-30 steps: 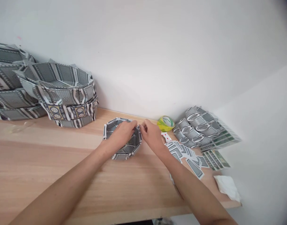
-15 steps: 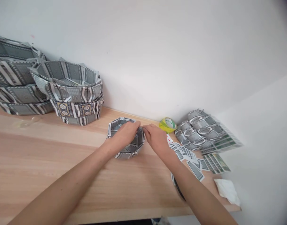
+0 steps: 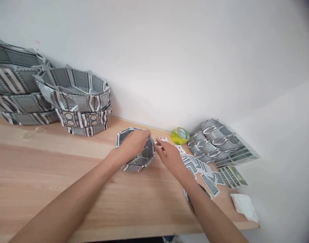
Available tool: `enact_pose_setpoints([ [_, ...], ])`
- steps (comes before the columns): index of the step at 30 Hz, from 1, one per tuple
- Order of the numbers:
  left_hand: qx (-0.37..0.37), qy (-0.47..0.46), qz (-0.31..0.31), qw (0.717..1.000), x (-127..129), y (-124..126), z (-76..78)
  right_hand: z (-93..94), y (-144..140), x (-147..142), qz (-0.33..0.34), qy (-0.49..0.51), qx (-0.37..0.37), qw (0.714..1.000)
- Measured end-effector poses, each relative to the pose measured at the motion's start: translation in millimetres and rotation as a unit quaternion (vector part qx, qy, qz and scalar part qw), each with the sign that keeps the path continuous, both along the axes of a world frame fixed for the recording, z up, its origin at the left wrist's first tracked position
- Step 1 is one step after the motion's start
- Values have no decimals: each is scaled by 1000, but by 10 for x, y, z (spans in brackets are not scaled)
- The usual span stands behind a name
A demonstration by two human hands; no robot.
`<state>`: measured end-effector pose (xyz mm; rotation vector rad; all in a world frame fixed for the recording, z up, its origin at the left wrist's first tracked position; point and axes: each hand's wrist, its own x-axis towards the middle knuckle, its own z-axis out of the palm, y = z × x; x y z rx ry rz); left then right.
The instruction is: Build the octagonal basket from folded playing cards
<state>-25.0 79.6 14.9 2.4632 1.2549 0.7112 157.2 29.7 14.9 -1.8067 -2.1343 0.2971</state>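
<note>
1. The left hand (image 3: pixel 132 144) lies over the far rim of a small card bowl (image 3: pixel 136 152), fingers curled onto the rim: its grip is clenched on the bowl.
2. The right hand (image 3: pixel 169 156) sits just right of the bowl, fingers stretched toward a red-pipped card (image 3: pixel 162 139) at its fingertips. Whether that grip pinches the card or only touches it, I cannot tell.
3. The bowl is eight-sided, folded from grey-backed playing cards, and stands on the wooden counter (image 3: pixel 68 175) near its far edge, about the middle of the scene.
4. Right of the right hand, loose cards (image 3: pixel 202 168) lie fanned on the counter, mostly face down; one more face-up card (image 3: pixel 180 149) lies at their far end.
5. A yellow-green tape roll (image 3: pixel 180 135) stands by the wall, just beyond the red-pipped card.
6. Further right, folded card pieces (image 3: pixel 215 141) are heaped in the corner, with greenish card strips (image 3: pixel 232 175) near them.
7. A crumpled white tissue (image 3: pixel 244 206) lies at the near right end of the counter.
8. Far left, larger card bowls (image 3: pixel 81 101) are stacked against the wall, with a second stack (image 3: pixel 15 87) beside them at the left edge.
</note>
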Motion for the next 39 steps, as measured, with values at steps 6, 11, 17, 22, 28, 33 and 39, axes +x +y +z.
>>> enact_pose_setpoints([
  [6, 84, -60, 108, 989, -301, 91, 135, -94, -236, -74, -37, 109, -68, 991],
  [11, 68, -24, 137, 988, -522, 99, 2, -88, -124, -121, 1, 79, -57, 995],
  [17, -32, -17, 160, 986, -612, -138, 59, 15, 162, -88, 6, -10, -40, 999],
  [22, -37, -48, 150, 987, -643, -295, 61, 153, 313, -72, 11, -15, -31, 999],
  [28, 57, -67, 123, 989, -552, -174, 64, 77, 301, -29, 1, -9, -18, 1000],
  [33, 61, 10, 72, 995, -354, -31, 134, -85, 292, 41, -8, 14, -6, 1000],
  [39, 27, 41, 61, 997, -259, 77, 161, -138, 254, 72, -9, 48, 6, 999],
])
